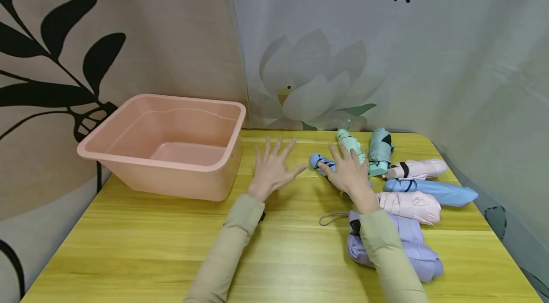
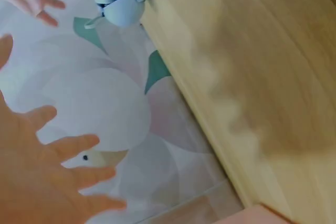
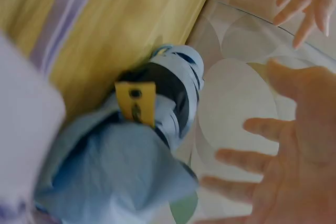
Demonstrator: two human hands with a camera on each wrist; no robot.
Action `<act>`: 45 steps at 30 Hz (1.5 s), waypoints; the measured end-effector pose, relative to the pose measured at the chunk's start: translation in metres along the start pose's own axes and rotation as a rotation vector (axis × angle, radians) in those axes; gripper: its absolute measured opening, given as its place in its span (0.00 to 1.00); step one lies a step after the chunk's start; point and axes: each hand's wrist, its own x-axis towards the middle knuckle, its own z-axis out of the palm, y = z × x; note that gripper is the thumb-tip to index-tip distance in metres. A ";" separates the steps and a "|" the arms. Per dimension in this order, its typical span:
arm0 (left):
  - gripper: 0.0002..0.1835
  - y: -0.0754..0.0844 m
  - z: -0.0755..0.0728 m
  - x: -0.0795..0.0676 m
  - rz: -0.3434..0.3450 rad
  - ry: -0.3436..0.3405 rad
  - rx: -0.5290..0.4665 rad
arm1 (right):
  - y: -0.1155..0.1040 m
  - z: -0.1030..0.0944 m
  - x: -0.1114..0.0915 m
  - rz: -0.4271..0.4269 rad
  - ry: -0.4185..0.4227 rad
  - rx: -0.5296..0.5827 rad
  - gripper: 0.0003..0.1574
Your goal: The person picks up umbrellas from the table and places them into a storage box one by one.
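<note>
Both hands are spread wide above a wooden table [image 1: 141, 246], the left hand [image 1: 272, 172] gripping nothing between a pink tub [image 1: 158, 162] and a cluster of folded umbrellas, the right hand [image 1: 348, 172] fanned over a small blue umbrella [image 1: 318, 161], whose yellow tag [image 3: 136, 100] shows in the right wrist view. That umbrella lies at the cluster's left edge, beside a mint umbrella [image 1: 348, 140]; a purple umbrella [image 1: 424, 265] lies nearest the person. The blue one looks light and sturdy, probably stiff along its core beneath soft cloth that could slip or bunch under a loose grasp. Its strapped middle seems the surest hold, fingers wrapped around fabric and shaft together; the loose folds and the tag would likely give way if pinched alone.
</note>
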 end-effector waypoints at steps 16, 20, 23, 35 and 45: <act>0.17 -0.009 -0.096 -0.041 0.314 0.444 -0.160 | 0.023 -0.002 0.014 -0.198 -0.204 -0.098 0.36; 0.18 -0.032 -0.131 -0.051 0.253 0.482 -0.171 | 0.026 0.002 0.017 -0.207 -0.209 -0.132 0.37; 0.18 -0.061 -0.154 -0.058 0.166 0.522 -0.134 | 0.027 0.003 0.017 -0.216 -0.202 -0.150 0.38; 0.27 -0.204 -0.205 -0.091 -0.384 0.502 -0.048 | 0.028 0.009 0.019 -0.265 -0.177 -0.180 0.42; 0.32 -0.272 -0.209 -0.108 -0.522 0.277 0.024 | 0.029 0.010 0.021 -0.266 -0.176 -0.150 0.43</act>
